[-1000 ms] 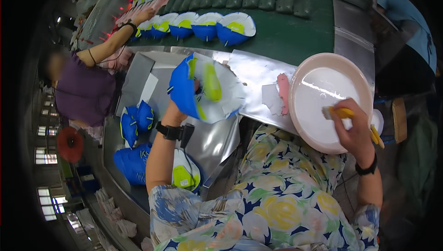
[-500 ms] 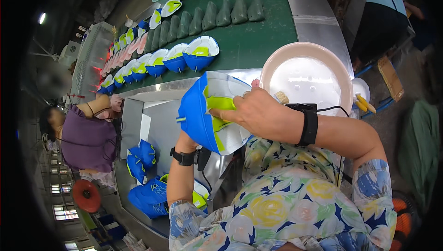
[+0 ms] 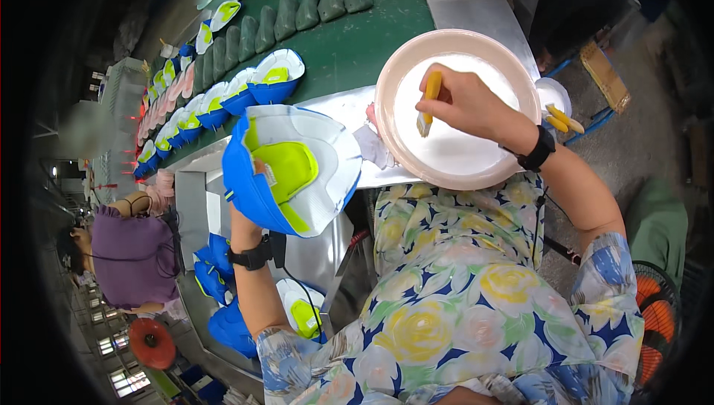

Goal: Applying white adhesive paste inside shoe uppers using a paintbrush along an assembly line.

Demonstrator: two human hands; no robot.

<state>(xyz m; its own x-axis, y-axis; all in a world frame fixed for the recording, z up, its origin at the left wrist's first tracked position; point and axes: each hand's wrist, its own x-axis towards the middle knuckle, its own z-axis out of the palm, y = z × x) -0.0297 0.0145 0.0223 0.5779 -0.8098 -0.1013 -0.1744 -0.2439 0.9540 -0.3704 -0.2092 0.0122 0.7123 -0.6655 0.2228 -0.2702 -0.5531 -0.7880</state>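
My left hand [image 3: 243,228] grips a blue shoe upper [image 3: 256,197] from below, its white and lime-green lining facing up. Most of that hand is hidden behind the upper; a fingertip shows at the lining's edge. Over a wide pale pink basin [image 3: 384,100] holding white liquid [image 3: 465,137], my right hand [image 3: 468,104] is closed on a yellow-handled brush [image 3: 433,87]. The brush's bristles point down toward the liquid; whether they touch it I cannot tell.
Blue uppers [image 3: 271,91] and dark green shoe lasts [image 3: 285,18] line the green belt [image 3: 372,44]. More uppers [image 3: 230,327] lie in a metal tray at lower left. Yellow-handled tools [image 3: 561,119] rest right of the basin. A person in purple [image 3: 134,256] works at left.
My right hand has left the upper's lining and moved to above the basin, with the brush now upright in its fingers. My left hand still holds the upper. The whole view has shifted.
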